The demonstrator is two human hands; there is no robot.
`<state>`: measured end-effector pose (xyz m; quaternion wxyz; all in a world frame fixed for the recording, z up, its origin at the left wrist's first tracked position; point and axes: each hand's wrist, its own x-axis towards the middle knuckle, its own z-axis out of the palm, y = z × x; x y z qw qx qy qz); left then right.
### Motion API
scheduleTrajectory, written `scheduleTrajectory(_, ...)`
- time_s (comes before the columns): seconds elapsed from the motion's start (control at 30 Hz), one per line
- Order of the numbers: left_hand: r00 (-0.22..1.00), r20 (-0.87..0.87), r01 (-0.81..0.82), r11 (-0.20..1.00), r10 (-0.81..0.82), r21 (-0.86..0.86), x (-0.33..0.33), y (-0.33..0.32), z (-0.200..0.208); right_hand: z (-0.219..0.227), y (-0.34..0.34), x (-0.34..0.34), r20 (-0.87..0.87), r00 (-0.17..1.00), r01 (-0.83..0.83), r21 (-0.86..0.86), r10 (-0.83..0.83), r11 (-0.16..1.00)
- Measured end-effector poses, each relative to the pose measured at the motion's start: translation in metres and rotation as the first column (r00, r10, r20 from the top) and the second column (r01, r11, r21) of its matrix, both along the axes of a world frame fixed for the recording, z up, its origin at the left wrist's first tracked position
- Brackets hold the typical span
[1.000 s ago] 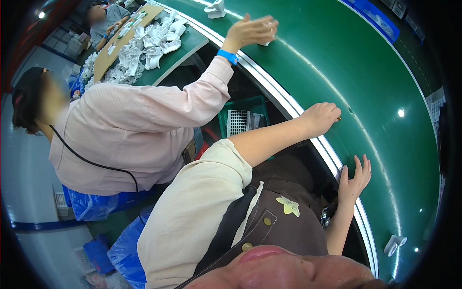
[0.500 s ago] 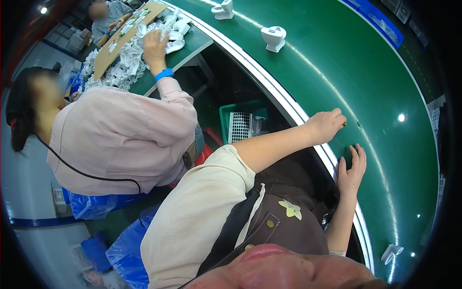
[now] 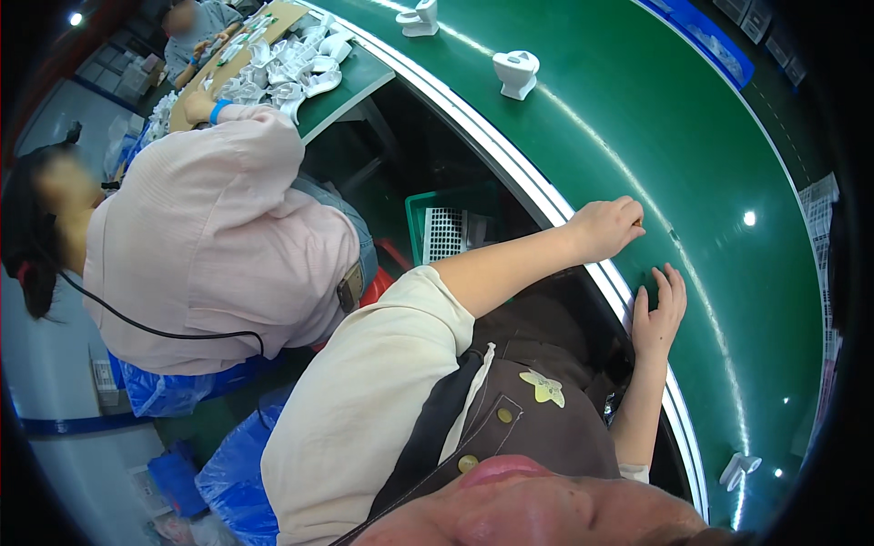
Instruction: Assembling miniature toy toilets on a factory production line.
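My left hand (image 3: 608, 227) rests on the near edge of the green conveyor belt (image 3: 728, 155), fingers curled into a loose fist with nothing visible in it. My right hand (image 3: 660, 311) lies flat on the belt just beside it, fingers spread and empty. On the belt further along stand two small white plastic parts, one nearer (image 3: 516, 71) and one further away (image 3: 419, 18); another white part (image 3: 739, 469) sits near the belt's edge past my right hand.
A co-worker in a pink top (image 3: 218, 237) sits at my left, one hand (image 3: 200, 107) on a side table heaped with white parts (image 3: 291, 73). A green plastic crate (image 3: 446, 232) stands under the belt's rim. Blue plastic bags (image 3: 228, 473) lie on the floor.
The co-worker's hand left a white part on the belt and drew back to the heap on the side table. My own hands have hardly moved.
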<state>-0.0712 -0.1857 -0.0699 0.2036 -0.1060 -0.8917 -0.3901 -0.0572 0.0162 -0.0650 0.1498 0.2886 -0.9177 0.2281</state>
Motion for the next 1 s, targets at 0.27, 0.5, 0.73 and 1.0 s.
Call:
scheduleTrajectory(0.27, 0.983, -0.18, 0.069, 0.979, -0.034, 0.193, 0.012, -0.016, 0.004, -0.003, 0.016, -0.001, 0.04, 0.999, 0.001, -0.109, 0.004, 0.994)
scheduleTrajectory(0.5, 0.931, -0.223, -0.237, 0.944, 0.288, 0.231, 0.024, -0.086, 0.017, 0.007, 0.021, 0.001, 0.021, 1.0, -0.004, -0.139, 0.007, 0.99)
scheduleTrajectory(0.73, 0.789, -0.097, -0.574, 0.784, 0.607, 0.237, 0.02, -0.155, 0.024, -0.001, 0.026, -0.002, 0.001, 0.999, -0.038, -0.198, 0.039, 0.979)
scheduleTrajectory(1.0, 0.776, 0.064, -0.606, 0.769, 0.628, -0.2, -0.015, -0.15, 0.045, -0.028, 0.041, -0.002, -0.029, 0.999, -0.032, -0.217, 0.027, 0.976)
